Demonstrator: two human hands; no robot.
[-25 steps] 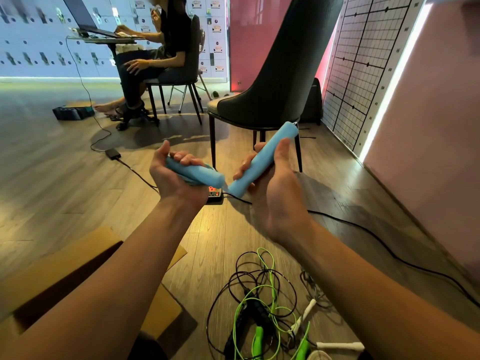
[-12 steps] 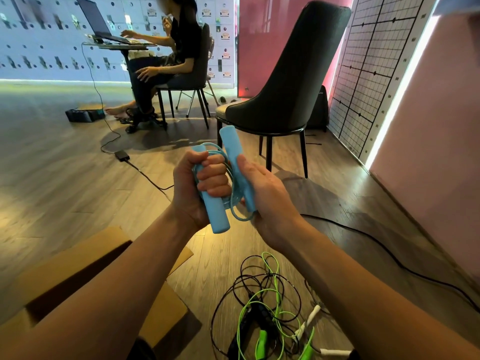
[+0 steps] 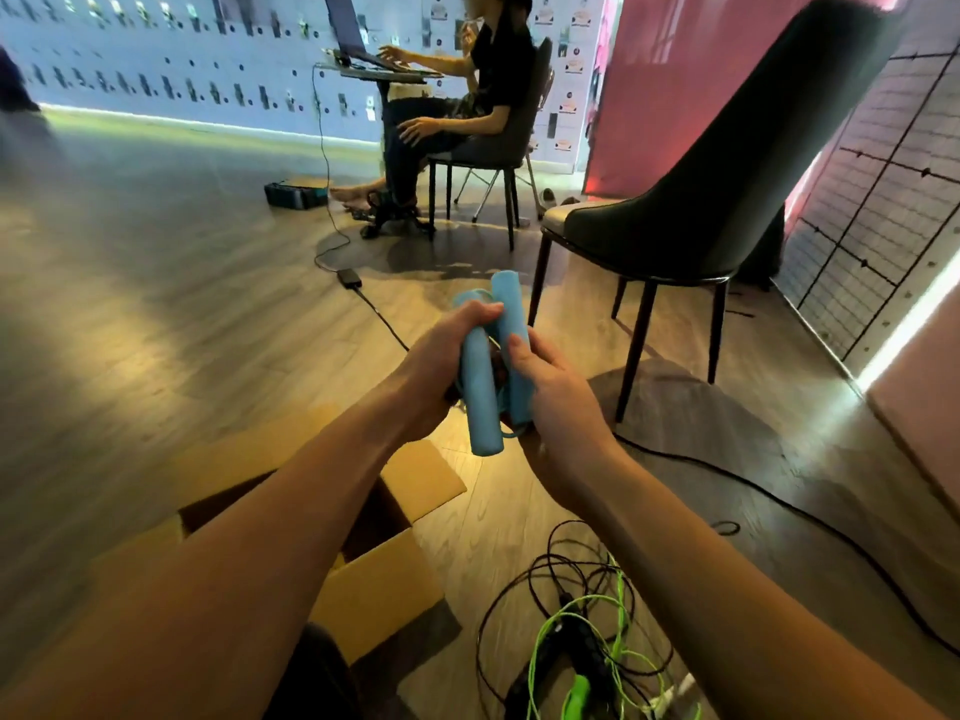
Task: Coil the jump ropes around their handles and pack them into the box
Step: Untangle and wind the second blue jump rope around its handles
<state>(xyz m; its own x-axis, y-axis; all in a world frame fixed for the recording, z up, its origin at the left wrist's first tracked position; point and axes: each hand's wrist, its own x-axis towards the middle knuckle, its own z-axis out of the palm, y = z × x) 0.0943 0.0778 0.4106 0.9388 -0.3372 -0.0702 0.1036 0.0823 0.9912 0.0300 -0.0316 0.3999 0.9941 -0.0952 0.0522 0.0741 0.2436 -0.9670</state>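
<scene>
Two light blue jump rope handles point(image 3: 480, 397) stand side by side, nearly upright, in front of me, with a thin blue rope looped around them. My left hand point(image 3: 441, 366) grips the left handle from the left. My right hand point(image 3: 556, 402) holds the right handle from the right, its thumb on the front. An open cardboard box point(image 3: 384, 579) lies on the floor below my left forearm, partly hidden by it. A tangle of black and green jump ropes point(image 3: 576, 641) lies on the floor at the bottom right.
A dark chair point(image 3: 727, 200) stands close ahead on the right. A black cable point(image 3: 779, 506) runs across the wooden floor beside it. A person sits at a laptop desk point(image 3: 384, 72) further back. A gridded wall point(image 3: 883, 174) closes the right side.
The handles have come together from a spread V to side by side. My hands and the handles have shifted slightly lower and left over the box flap, and the view has swung left.
</scene>
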